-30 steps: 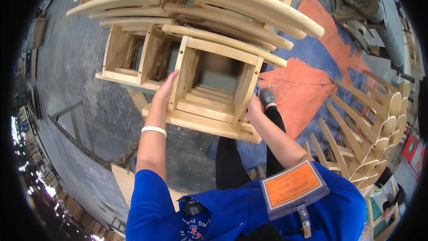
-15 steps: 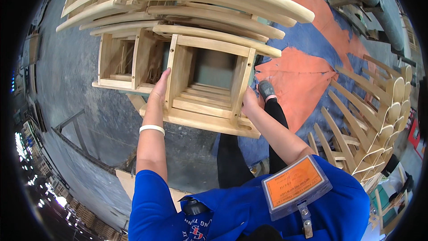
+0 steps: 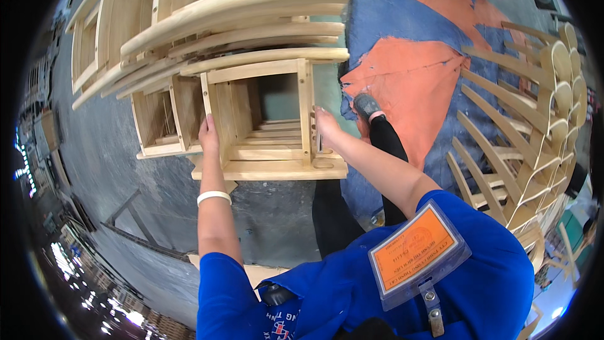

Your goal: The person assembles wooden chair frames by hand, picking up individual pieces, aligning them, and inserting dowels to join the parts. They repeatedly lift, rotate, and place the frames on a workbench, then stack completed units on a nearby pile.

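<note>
In front of me stands a pale, unpainted wooden chair frame (image 3: 270,169), boxy, with slats low inside it and an oblong slot in its near rail. My left hand (image 3: 209,135) grips its left side post, fingers mostly hidden behind the wood. At the right side post, my right hand (image 3: 327,129) is closed on the frame, its fingertips partly out of sight. The frame sits against a row of similar wooden frames (image 3: 239,9) with long curved rails, and beside a smaller-looking frame (image 3: 156,113) on its left.
Orange and blue sheeting (image 3: 409,94) covers the floor to the right, where my shoe (image 3: 368,107) rests. Curved wooden parts (image 3: 541,113) are stacked further right. A dark metal bar frame (image 3: 135,220) lies on the grey floor at the left.
The chair frame has shifted left in view and turned squarer to the row beyond it. Both hands have stayed on its sides; the whole scene has also shifted left.
</note>
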`<state>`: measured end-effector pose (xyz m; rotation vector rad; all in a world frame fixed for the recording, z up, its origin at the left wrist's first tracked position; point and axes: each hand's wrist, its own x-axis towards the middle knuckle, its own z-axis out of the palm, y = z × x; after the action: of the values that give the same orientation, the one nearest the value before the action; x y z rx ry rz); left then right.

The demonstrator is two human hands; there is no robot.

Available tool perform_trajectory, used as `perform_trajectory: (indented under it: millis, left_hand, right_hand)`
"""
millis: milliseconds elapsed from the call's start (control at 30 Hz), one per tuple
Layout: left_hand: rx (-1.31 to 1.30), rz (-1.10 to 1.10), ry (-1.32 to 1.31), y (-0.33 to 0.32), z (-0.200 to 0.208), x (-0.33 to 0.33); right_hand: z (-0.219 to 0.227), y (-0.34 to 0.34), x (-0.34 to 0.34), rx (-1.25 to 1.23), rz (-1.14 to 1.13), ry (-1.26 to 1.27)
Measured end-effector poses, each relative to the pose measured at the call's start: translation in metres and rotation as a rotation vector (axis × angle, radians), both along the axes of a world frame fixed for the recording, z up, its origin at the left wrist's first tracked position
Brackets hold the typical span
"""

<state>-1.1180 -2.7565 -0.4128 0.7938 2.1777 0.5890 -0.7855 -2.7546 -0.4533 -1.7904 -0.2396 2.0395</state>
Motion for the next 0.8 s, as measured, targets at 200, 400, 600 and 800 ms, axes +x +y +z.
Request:
perform_trajectory:
  millis: [200,400,600,800]
  left_hand:
    - [0.335,-0.11,0.488,-0.034,0.036,0.065]
    - [0.085,-0.458,0.269,-0.098,0.082,0.173]
    - [-0.071,-0.452,0.133,-0.107,0.126,0.241]
    - [-0.35,-0.66,0.124,-0.071,0.128,0.292]
  right_hand:
    - [0.022,0.018,0.115,0.189,0.037,-0.001]
    - [0.025,-0.028,0.333,0.019,0.249,-0.324]
    - [0.06,-0.076,0.481,-0.183,0.838,-0.742]
    - [0.088,-0.065,0.543,-0.21,0.627,-0.464]
